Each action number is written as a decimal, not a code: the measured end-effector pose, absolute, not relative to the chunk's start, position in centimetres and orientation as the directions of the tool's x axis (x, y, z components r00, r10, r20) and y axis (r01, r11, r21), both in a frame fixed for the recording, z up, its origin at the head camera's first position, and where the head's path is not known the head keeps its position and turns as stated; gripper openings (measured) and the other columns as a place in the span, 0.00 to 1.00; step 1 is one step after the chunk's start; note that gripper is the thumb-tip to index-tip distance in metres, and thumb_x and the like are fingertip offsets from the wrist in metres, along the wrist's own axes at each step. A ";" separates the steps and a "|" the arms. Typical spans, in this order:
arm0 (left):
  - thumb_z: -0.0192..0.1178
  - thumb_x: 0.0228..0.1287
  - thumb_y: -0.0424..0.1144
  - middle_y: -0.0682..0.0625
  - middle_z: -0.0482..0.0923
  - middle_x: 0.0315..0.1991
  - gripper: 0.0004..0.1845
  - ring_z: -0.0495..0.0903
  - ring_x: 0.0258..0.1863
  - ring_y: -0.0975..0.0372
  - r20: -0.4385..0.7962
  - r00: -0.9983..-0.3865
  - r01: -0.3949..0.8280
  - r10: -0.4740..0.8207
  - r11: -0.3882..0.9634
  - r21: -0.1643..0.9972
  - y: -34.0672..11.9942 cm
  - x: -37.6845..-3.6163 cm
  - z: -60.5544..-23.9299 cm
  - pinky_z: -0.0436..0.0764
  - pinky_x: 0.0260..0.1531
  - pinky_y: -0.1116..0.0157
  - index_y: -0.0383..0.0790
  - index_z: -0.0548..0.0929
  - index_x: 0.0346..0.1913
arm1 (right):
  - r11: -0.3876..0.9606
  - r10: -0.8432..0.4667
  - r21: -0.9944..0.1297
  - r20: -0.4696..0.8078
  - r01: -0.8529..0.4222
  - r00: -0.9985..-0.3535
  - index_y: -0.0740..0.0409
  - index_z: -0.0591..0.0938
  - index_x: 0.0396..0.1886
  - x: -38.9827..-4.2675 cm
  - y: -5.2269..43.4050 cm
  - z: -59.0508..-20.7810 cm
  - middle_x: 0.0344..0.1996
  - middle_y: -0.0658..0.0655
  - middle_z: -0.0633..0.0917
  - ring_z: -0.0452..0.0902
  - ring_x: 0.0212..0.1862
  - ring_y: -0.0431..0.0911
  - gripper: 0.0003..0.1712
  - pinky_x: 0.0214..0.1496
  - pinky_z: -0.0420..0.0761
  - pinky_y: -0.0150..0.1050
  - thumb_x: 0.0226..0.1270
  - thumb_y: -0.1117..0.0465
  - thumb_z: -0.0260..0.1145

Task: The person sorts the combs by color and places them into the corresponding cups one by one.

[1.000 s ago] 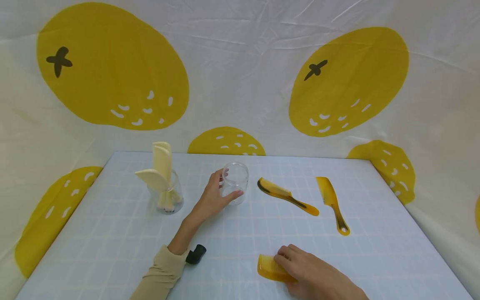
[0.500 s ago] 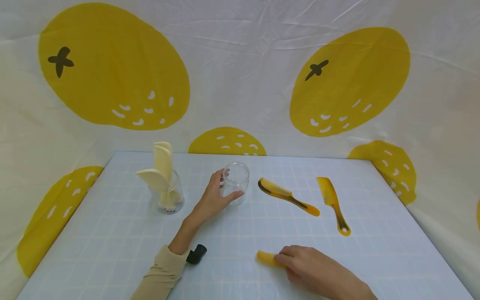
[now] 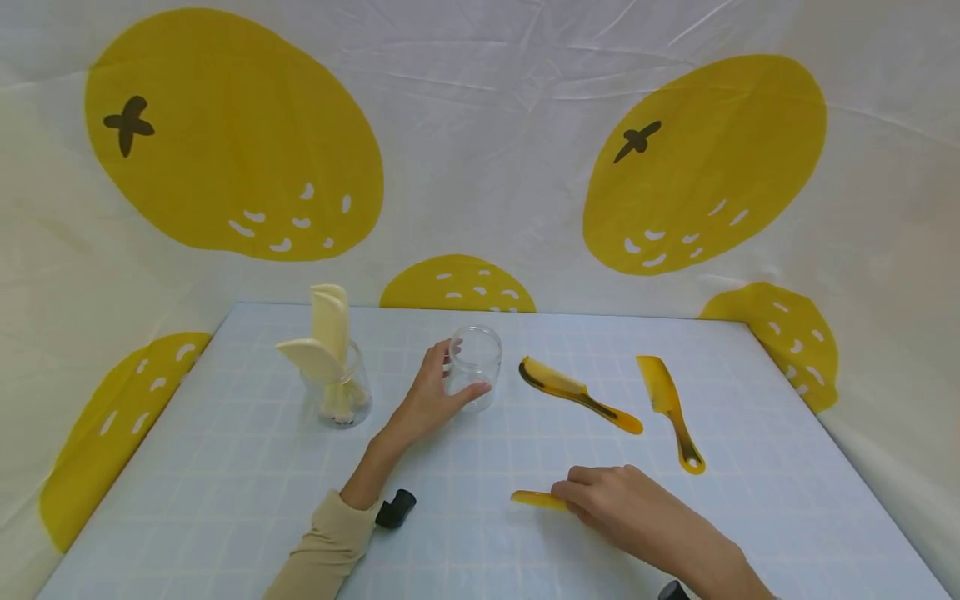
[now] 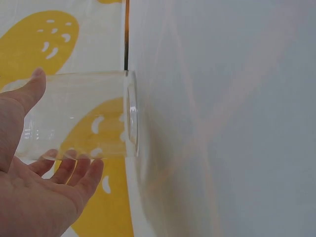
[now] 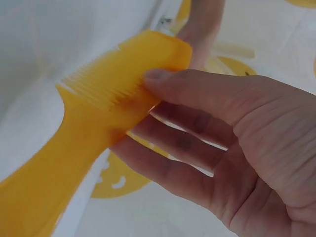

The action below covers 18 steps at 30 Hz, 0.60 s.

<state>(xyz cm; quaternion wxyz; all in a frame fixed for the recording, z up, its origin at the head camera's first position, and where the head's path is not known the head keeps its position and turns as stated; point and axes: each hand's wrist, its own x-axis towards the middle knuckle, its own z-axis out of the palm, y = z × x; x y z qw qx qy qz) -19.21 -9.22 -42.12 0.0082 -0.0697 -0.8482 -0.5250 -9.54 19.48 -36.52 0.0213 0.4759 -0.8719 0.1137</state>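
My left hand (image 3: 431, 392) holds a clear glass jar (image 3: 486, 354) round its side, thumb in front and fingers behind. In the left wrist view the jar (image 4: 94, 116) shows nothing inside, and its thick end is close to the table. Lower right in the head view, my right hand (image 3: 622, 508) pinches an amber comb (image 3: 537, 500), seen nearly edge-on. The right wrist view shows the thumb on the toothed part of this comb (image 5: 123, 74), fingers underneath, and a broad handle running to the lower left.
Two more amber combs lie right of the jar: a handled one with a pale toothed edge (image 3: 555, 379) and another handled one (image 3: 663, 392). At left, another glass jar (image 3: 360, 392) holds several cream utensils (image 3: 330, 325), broad ends up. A fruit-print cloth (image 3: 480, 167) hangs behind.
The comb in my right hand has turned from showing its toothed face to nearly edge-on, and that hand has moved slightly up and away. My left hand stays on the jar.
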 end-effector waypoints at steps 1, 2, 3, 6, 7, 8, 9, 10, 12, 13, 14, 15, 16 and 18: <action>0.74 0.63 0.50 0.40 0.61 0.73 0.49 0.66 0.70 0.47 0.089 -0.990 0.128 0.109 0.439 0.890 -9.2 -19.2 -42.1 0.70 0.71 0.49 0.36 0.56 0.77 | 0.516 -0.825 -0.185 0.154 -0.836 -0.543 0.48 0.86 0.43 -9.6 19.4 -36.3 0.30 0.40 0.80 0.68 0.26 0.28 0.13 0.26 0.70 0.20 0.62 0.67 0.76; 0.74 0.63 0.50 0.40 0.60 0.73 0.49 0.66 0.70 0.47 0.090 -0.990 0.129 0.108 0.438 0.890 -9.2 -19.2 -42.1 0.70 0.71 0.49 0.36 0.56 0.77 | 0.513 -0.825 -0.199 0.155 -0.835 -0.544 0.49 0.86 0.44 -9.8 19.3 -36.1 0.31 0.40 0.80 0.68 0.26 0.28 0.13 0.27 0.71 0.21 0.62 0.67 0.76; 0.74 0.63 0.51 0.40 0.60 0.73 0.49 0.66 0.70 0.47 0.088 -0.990 0.126 0.107 0.437 0.890 -9.2 -19.2 -42.1 0.70 0.71 0.49 0.36 0.56 0.77 | 0.511 -0.824 -0.214 0.154 -0.832 -0.546 0.49 0.86 0.44 -9.9 19.2 -35.8 0.31 0.40 0.81 0.70 0.27 0.28 0.14 0.28 0.73 0.21 0.62 0.68 0.76; 0.74 0.62 0.50 0.39 0.60 0.73 0.50 0.66 0.70 0.47 0.090 -0.991 0.126 0.101 0.434 0.892 -9.1 -19.2 -42.1 0.70 0.71 0.48 0.36 0.56 0.77 | 0.500 -0.823 -0.228 0.174 -0.835 -0.540 0.51 0.87 0.46 -10.3 18.8 -35.2 0.33 0.40 0.82 0.72 0.29 0.29 0.14 0.31 0.76 0.22 0.63 0.68 0.75; 0.74 0.62 0.50 0.39 0.60 0.73 0.50 0.66 0.70 0.47 0.088 -0.991 0.122 0.098 0.436 0.892 -9.1 -19.2 -42.2 0.70 0.70 0.48 0.36 0.56 0.77 | 0.495 -0.824 -0.230 0.183 -0.838 -0.537 0.51 0.87 0.46 -10.4 18.7 -34.9 0.33 0.41 0.82 0.73 0.30 0.29 0.14 0.32 0.77 0.22 0.63 0.69 0.75; 0.74 0.62 0.50 0.39 0.60 0.74 0.50 0.66 0.70 0.47 0.087 -0.992 0.120 0.096 0.436 0.892 -9.1 -19.2 -42.2 0.70 0.71 0.48 0.36 0.56 0.77 | 0.489 -0.824 -0.233 0.194 -0.841 -0.533 0.52 0.87 0.47 -10.5 18.6 -34.7 0.34 0.41 0.82 0.74 0.31 0.29 0.14 0.34 0.78 0.22 0.63 0.69 0.75; 0.74 0.62 0.50 0.39 0.59 0.74 0.50 0.66 0.70 0.47 0.085 -0.992 0.117 0.094 0.438 0.892 -9.1 -19.2 -42.2 0.70 0.70 0.48 0.37 0.56 0.77 | 0.483 -0.824 -0.232 0.207 -0.844 -0.528 0.52 0.87 0.47 -10.6 18.5 -34.5 0.34 0.41 0.83 0.74 0.31 0.29 0.14 0.34 0.78 0.22 0.63 0.69 0.74; 0.74 0.62 0.50 0.40 0.59 0.74 0.50 0.66 0.70 0.47 0.082 -0.992 0.115 0.093 0.439 0.891 -9.1 -19.2 -42.2 0.70 0.71 0.48 0.37 0.56 0.77 | 0.479 -0.823 -0.229 0.219 -0.847 -0.525 0.52 0.87 0.47 -10.8 18.4 -34.3 0.35 0.41 0.83 0.75 0.31 0.30 0.14 0.35 0.78 0.22 0.64 0.69 0.74; 0.74 0.62 0.51 0.40 0.59 0.74 0.50 0.65 0.70 0.47 0.076 -0.993 0.109 0.091 0.442 0.890 -9.1 -19.2 -42.2 0.70 0.71 0.48 0.38 0.55 0.77 | 0.466 -0.822 -0.245 0.234 -0.850 -0.519 0.53 0.87 0.47 -11.1 18.2 -34.0 0.36 0.42 0.84 0.75 0.32 0.30 0.13 0.36 0.79 0.21 0.64 0.68 0.74; 0.74 0.63 0.51 0.40 0.59 0.74 0.50 0.66 0.70 0.47 0.079 -0.993 0.112 0.093 0.444 0.889 -9.1 -19.2 -42.2 0.70 0.71 0.48 0.37 0.55 0.77 | 0.460 -0.822 -0.259 0.238 -0.849 -0.518 0.53 0.87 0.48 -11.3 18.0 -33.8 0.37 0.42 0.84 0.76 0.33 0.30 0.14 0.37 0.79 0.21 0.64 0.68 0.74; 0.74 0.63 0.51 0.40 0.59 0.74 0.50 0.65 0.70 0.47 0.076 -0.993 0.110 0.094 0.444 0.889 -9.1 -19.1 -42.2 0.70 0.71 0.48 0.38 0.55 0.78 | 0.450 -0.822 -0.270 0.248 -0.851 -0.513 0.53 0.87 0.48 -11.5 17.9 -33.7 0.37 0.42 0.84 0.76 0.33 0.31 0.14 0.38 0.79 0.21 0.65 0.68 0.74; 0.74 0.63 0.51 0.40 0.59 0.74 0.50 0.65 0.70 0.48 0.074 -0.993 0.109 0.095 0.445 0.889 -9.1 -19.1 -42.2 0.70 0.71 0.48 0.38 0.55 0.78 | 0.442 -0.821 -0.278 0.258 -0.853 -0.510 0.53 0.87 0.49 -11.6 17.8 -33.5 0.37 0.42 0.84 0.76 0.33 0.31 0.14 0.38 0.79 0.21 0.65 0.68 0.74; 0.74 0.63 0.51 0.41 0.58 0.74 0.50 0.65 0.70 0.48 0.074 -0.992 0.110 0.097 0.445 0.889 -9.1 -19.1 -42.2 0.69 0.71 0.49 0.38 0.55 0.78 | 0.433 -0.820 -0.291 0.268 -0.853 -0.507 0.53 0.87 0.49 -11.8 17.7 -33.4 0.37 0.42 0.85 0.76 0.34 0.31 0.14 0.38 0.80 0.21 0.65 0.68 0.74; 0.74 0.63 0.51 0.40 0.58 0.74 0.50 0.65 0.70 0.47 0.088 -0.991 0.124 0.103 0.439 0.890 -9.1 -19.1 -42.2 0.69 0.71 0.48 0.37 0.55 0.77 | 0.410 -0.816 -0.305 0.298 -0.860 -0.495 0.54 0.86 0.50 -12.2 17.6 -33.1 0.38 0.43 0.85 0.76 0.34 0.31 0.15 0.39 0.80 0.21 0.64 0.69 0.74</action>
